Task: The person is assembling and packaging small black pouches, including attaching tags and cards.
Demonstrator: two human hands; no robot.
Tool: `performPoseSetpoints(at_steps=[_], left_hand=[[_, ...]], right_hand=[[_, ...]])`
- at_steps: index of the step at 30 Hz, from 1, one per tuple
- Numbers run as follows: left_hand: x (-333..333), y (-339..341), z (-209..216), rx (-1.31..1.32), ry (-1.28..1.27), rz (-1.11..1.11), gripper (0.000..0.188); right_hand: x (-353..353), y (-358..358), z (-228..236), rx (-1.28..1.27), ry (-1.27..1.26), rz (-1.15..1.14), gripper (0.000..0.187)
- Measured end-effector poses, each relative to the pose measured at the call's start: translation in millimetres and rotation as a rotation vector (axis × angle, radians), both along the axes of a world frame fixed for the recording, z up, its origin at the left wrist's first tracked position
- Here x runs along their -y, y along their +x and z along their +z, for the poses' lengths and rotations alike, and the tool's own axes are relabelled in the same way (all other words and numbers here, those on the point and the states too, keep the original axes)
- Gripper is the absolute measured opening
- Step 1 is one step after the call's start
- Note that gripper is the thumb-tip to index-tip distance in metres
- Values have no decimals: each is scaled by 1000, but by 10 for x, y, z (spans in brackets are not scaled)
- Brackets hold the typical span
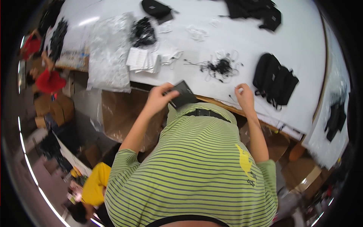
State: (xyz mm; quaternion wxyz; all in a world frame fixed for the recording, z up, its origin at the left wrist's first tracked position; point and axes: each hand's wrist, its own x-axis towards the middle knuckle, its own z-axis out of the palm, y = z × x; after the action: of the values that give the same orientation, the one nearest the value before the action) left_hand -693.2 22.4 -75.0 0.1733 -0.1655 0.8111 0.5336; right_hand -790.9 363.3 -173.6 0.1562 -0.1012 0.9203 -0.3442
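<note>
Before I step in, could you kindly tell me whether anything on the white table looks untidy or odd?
The thin black cords lie in a loose tangle on the white table, ends straying outward, which looks messy compared with the black pouches lined up to the right. No damage is evident.

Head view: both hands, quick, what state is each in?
Left hand: closed on a flat, black, rectangular piece.
Right hand: fingers curled, near the white table's edge; whether it pinches anything thin cannot be told.
</note>
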Motion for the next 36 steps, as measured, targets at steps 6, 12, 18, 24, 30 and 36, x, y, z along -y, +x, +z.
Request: performPoseSetpoints(at_steps=[6, 12, 18, 24, 30, 36], left_hand=[[-321, 208, 14, 357, 715, 39, 38], [-403, 446, -90, -65, 445, -29, 39], [-415, 445, -279, 138, 725, 104, 34], [-427, 224, -4, -300, -180, -202, 29], [-240, 52, 252, -32, 334, -287, 32], [-501, -358, 590, 26, 419, -138, 35]], right_hand=[[267, -177, 649, 563, -807, -297, 5], [855, -357, 1103, 723, -746, -72, 5], [1172, -371, 1152, 779, -655, 138, 4], [1151, -270, 1198, 683, -658, 130, 7], [1003, -43, 1351, 593, -558, 66, 7], [1010, 29, 1456, 305, -407, 48, 10]])
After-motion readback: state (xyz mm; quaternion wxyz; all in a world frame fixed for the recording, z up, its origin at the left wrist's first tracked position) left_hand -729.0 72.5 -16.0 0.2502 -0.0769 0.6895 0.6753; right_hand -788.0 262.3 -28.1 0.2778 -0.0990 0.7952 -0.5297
